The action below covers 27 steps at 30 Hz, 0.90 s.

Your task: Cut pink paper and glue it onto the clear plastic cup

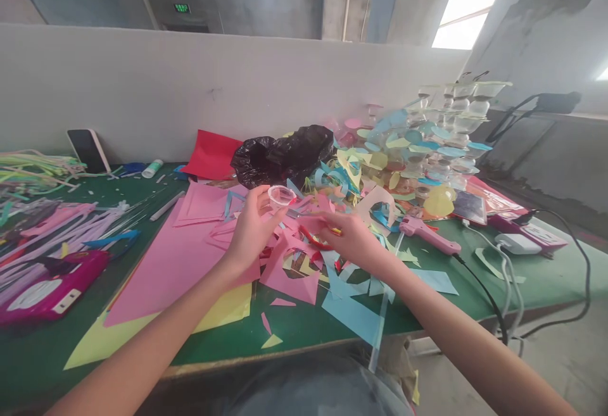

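My left hand point(253, 225) pinches a small clear plastic cup point(282, 196) with its round rim turned up. My right hand point(346, 233) is closed around red-handled scissors point(311, 239), whose blades point left toward the cup. A bit of red shows at the cup's right side; I cannot tell what it is. Below both hands lie pink paper scraps with round holes point(289, 277). Pink sheets point(161, 270) are stacked left of my left hand, over a yellow sheet point(90, 343).
A black plastic bag point(285, 153) lies behind the hands. Right of it rise stacked clear cups with coloured paper discs point(441, 144). A pink glue gun point(430, 235) with a cable lies by a power strip point(527, 232). A phone point(88, 151) leans against the wall.
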Tool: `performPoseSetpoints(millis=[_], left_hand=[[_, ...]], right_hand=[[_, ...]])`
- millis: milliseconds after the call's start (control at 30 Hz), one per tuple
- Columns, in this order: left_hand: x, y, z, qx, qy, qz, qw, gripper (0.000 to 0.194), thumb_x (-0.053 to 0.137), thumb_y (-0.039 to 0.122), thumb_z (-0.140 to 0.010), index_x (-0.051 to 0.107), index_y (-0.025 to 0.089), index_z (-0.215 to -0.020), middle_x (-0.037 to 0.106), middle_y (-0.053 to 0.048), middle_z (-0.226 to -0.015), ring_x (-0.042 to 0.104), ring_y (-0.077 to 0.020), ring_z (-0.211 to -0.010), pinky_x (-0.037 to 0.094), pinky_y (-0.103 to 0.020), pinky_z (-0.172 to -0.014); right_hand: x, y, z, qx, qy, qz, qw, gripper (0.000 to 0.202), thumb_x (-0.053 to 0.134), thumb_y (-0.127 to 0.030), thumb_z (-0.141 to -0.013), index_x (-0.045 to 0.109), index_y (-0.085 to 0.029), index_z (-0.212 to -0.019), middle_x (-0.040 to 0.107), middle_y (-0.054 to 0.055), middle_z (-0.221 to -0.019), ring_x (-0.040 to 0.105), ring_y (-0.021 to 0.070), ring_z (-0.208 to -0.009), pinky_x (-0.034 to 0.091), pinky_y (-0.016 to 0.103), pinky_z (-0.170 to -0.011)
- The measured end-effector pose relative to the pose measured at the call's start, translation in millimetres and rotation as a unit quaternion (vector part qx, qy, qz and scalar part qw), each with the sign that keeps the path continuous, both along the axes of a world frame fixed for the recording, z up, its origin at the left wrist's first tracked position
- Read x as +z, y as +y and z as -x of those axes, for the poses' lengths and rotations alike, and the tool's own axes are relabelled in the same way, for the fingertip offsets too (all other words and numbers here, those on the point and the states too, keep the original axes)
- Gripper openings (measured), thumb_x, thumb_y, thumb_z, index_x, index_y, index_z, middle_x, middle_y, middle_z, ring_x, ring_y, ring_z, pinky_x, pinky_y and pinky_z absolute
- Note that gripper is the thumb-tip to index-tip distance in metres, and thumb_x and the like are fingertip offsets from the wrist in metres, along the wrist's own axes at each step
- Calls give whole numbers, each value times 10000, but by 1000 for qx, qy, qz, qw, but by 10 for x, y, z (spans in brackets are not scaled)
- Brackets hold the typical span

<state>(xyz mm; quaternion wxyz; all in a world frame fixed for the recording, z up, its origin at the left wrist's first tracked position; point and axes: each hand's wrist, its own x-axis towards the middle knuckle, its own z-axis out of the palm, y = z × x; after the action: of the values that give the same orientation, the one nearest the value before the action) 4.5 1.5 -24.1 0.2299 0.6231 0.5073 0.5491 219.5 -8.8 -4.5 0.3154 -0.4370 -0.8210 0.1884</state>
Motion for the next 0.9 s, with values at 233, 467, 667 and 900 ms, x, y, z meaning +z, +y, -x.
performPoseSetpoints(millis=[233, 467, 667, 900], left_hand=[[31, -78, -100, -6, 24, 23, 999, 491, 692, 422, -827, 466, 258, -1231, 598, -86, -1310, 622, -224, -1111, 495, -411, -953], [42, -144, -152, 1, 91, 6, 996, 372, 699, 406, -825, 549, 262, -1134, 654, -38, -1181, 641, -191, -1024, 506, -340, -887], [13, -136, -183, -12, 127, -17, 992, 368, 689, 423, -838, 567, 272, -1151, 663, -33, -1177, 651, -191, -1008, 524, -310, -826], [-9, -135, -175, -15, 138, -20, 990, 390, 682, 459, -840, 563, 270, -1160, 671, -32, -1158, 658, -202, -1001, 527, -345, -865]], right_hand=[[-22, 83, -28, -75, 240, -5, 968, 313, 391, -252, -908, 674, -193, -1027, 528, -15, -652, 394, 129, -553, 321, 253, -523], [-74, 173, 26, -48, 258, 31, 965, 411, 321, -293, -976, 573, -239, -1298, 651, 63, -1110, 592, 201, -932, 476, 335, -794], [-106, 170, 114, 2, 240, 87, 967, 454, 298, -350, -994, 520, -241, -1374, 651, 70, -1151, 589, 228, -1086, 476, 406, -945], [-152, 151, 153, 52, 241, 136, 959, 472, 300, -396, -999, 497, -298, -1416, 621, 51, -1277, 631, 237, -1102, 482, 465, -1000]])
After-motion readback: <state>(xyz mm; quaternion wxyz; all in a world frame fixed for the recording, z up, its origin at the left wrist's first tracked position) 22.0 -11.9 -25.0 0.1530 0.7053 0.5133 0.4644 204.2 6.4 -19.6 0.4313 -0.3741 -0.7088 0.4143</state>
